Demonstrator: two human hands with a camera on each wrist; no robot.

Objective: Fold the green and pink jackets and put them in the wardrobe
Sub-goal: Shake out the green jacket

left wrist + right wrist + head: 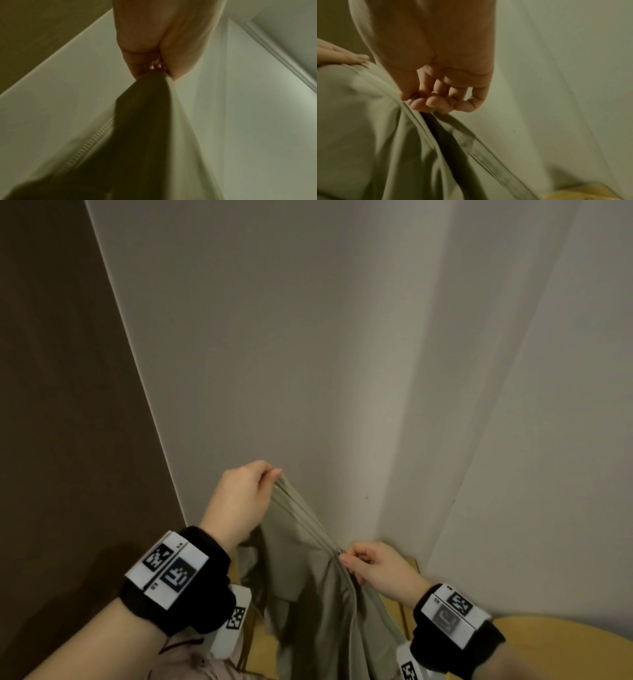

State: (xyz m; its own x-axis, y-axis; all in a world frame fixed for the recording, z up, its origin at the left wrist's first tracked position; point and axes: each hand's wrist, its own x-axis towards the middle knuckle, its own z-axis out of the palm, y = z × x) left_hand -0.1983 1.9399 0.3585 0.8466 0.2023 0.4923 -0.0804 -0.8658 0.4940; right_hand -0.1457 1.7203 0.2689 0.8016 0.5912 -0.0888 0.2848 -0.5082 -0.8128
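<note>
The green jacket (308,583) hangs in the air at 6 o'clock in the head view. The left hand (239,498) pinches its top edge up high. The right hand (373,568) pinches the zip edge lower down, I think to pull it straight for folding. The pink jacket (202,669) lies at 7 o'clock. A yellow table (555,635) sits at 5 o'clock. White walls (308,354) stand close behind.

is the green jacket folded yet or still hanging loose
Not folded: the green jacket hangs loose, lifted by its zipper edge. The left hand pinches it higher up, the right hand lower down.
</note>
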